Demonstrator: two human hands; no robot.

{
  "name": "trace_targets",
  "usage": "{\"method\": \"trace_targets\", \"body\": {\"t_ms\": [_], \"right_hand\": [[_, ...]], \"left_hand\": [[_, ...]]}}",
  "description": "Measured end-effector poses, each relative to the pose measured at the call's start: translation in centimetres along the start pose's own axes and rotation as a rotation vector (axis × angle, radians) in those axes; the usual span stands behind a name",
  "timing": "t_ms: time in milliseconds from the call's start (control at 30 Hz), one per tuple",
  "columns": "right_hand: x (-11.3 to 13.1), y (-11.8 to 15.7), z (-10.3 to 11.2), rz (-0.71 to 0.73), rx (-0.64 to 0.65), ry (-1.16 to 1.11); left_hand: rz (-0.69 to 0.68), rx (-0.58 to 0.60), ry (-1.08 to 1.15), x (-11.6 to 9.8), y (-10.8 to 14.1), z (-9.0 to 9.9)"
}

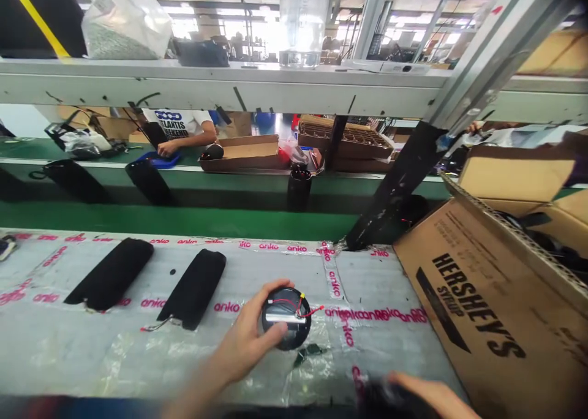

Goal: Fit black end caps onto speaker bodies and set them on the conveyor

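Between thumb and fingers, my left hand (250, 333) grips a round black part (289, 334) above the worktop. A silvery strip crosses its open face, and thin red wires with a yellow piece and a red plug stick out of it. My right hand (427, 394), blurred and cut off by the bottom edge, closes on a dark object (390, 400) whose kind I cannot make out. To the left lie two black cloth-covered cylinders, one farther off (113, 275) and one nearer (195, 289), with short wires at their near ends.
A Hershey's Syrup carton (491, 309) with dark items inside stands at right. Behind the taped worktop (257, 376) runs a green conveyor (252, 223) bearing black cylinders. A metal post (395, 186) and shelf (257, 88) stand ahead. A co-worker (179, 128) is across.
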State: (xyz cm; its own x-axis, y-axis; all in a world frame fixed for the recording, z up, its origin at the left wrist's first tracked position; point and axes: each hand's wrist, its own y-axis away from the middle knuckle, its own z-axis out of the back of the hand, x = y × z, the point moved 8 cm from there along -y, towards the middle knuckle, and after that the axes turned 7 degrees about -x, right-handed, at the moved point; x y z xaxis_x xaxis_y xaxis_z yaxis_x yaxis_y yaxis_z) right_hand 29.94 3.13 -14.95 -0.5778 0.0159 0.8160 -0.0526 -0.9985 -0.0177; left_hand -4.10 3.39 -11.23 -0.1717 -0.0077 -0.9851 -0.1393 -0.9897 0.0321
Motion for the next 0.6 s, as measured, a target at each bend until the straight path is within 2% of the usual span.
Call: {"method": "trace_targets", "body": {"t_ms": [67, 167, 233, 333, 400, 467, 600], "right_hand": [[0.0, -0.6, -1.6, -0.008, 0.115, -0.051], [0.4, -3.2, -5.1, 0.010, 0.309, -0.120], [0.6, -5.3, -6.0, 0.046, 0.281, -0.105], [1.4, -7.1, -4.9, 0.118, 0.054, -0.040], [2.7, -6.9, -4.2, 0.149, -0.052, -0.057], [4.5, -5.9, -5.0, 0.126, -0.012, -0.162], [9.0, -4.2, -9.2, 0.048, 0.222, -0.407]], "left_hand": [[0.076, 0.011, -0.008, -0.8, -0.2, 0.3], [0.145, 0.064, -0.038, -2.0, -1.1, 0.5], [0.152, 0.092, -0.062, -2.5, -2.0, 0.5], [0.180, 0.142, -0.063, -2.5, -2.8, 0.2], [0.231, 0.165, -0.036, -2.1, -2.8, -0.1], [0.245, 0.147, 0.007, -2.0, -2.7, -0.3], [0.178, 0.094, 0.096, -2.2, -2.6, -0.6]]}}
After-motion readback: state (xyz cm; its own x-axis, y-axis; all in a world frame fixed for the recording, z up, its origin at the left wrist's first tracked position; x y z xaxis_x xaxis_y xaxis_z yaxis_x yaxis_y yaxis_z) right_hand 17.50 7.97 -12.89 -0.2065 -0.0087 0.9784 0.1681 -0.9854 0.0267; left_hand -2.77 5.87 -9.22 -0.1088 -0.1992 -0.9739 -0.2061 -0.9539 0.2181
